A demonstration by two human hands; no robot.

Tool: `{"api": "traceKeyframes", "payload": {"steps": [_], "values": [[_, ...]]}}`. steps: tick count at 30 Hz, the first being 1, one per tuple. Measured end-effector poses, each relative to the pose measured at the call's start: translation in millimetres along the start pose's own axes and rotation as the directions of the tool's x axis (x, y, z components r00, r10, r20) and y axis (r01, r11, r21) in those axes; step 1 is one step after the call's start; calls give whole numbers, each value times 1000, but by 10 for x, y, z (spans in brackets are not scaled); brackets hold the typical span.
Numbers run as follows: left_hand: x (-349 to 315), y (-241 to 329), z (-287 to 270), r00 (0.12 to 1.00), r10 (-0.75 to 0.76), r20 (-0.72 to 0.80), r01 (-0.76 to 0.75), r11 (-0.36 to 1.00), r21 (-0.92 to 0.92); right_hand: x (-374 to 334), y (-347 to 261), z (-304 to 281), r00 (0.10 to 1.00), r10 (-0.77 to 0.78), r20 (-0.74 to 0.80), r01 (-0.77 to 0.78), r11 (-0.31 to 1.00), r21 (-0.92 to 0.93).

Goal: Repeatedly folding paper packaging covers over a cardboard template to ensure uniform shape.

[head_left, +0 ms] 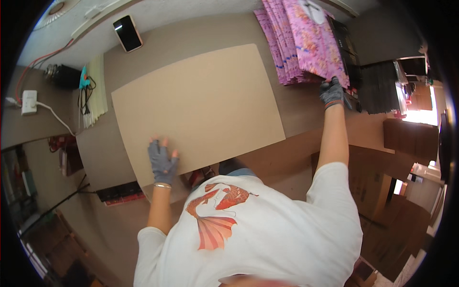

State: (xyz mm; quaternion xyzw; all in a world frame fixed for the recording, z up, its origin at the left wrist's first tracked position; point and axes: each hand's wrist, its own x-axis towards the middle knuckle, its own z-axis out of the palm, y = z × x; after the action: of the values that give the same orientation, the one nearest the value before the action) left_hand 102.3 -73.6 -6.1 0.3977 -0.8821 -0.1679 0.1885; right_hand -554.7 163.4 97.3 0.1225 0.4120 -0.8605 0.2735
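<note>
A large flat sheet of tan cardboard (201, 105) lies on the table in front of me, its near edge close to my body. My left hand (163, 161), in a grey glove with bare fingertips, rests open on the sheet's near left part, fingers apart. At the right, my right hand (331, 92), gloved the same way, is closed on the near corner of a purple floral packet (313, 40). That packet is the top one of a fanned stack of similar packets (282, 57). My right thumb and fingertips are partly hidden.
A phone (127, 33) lies beyond the cardboard. At the left are a teal-handled tool (84, 79) on pale strips (98, 91), a black cylinder (62, 75) and a white power adapter (29, 102) with cords. A dark stack (380, 88) stands right of the packets; cardboard boxes (411, 138) stand farther right.
</note>
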Motion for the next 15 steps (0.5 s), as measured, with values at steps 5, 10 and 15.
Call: {"api": "traceKeyframes", "payload": {"steps": [5, 10, 15], "values": [[-175, -727, -243, 832, -535, -149, 553, 822, 134, -118, 277, 304, 947, -278, -164, 256, 956, -143], [-141, -818, -503, 620, -782, -65, 784, 614, 86, -866, 1510, -512, 896, -94, 434, 395, -275, -876], [-284, -936, -380, 719, -689, -90, 693, 720, 27, -1752, 2094, 41, 956, 50, 289, 242, -694, -678]]}}
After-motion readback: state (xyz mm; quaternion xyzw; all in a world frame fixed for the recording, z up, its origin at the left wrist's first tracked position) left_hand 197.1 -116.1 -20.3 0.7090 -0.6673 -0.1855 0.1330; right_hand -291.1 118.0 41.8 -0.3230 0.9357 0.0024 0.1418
